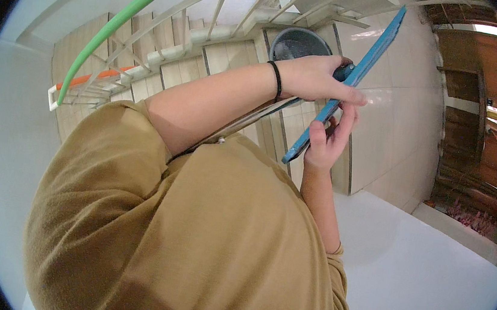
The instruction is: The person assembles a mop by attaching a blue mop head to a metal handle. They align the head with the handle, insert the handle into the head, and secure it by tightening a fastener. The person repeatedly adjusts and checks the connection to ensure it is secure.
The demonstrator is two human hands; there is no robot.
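Note:
A flat mop (375, 54) with a long blue head is tilted edge-on in front of me. My left hand (314, 77), with a black band at its wrist, is closed around the head near its dark joint, the thumb lying over the blue edge. From the lower side, my right hand (330, 142) grips the same head with bent fingers; some fingertips are hidden behind it. A thin pole (252, 118) passes beneath my left forearm toward my body. Just beyond my left hand stands a grey bucket (324, 43), partly covered by that hand.
Stairs with pale treads (228, 56) descend at the left and below my hands. A white metal railing (179, 33) with a green handrail (135, 7) runs along the upper left. Shiny tiled floor (394, 122) lies at right, bordered by brown wooden panels (468, 57). A white wall (419, 264) is at lower right.

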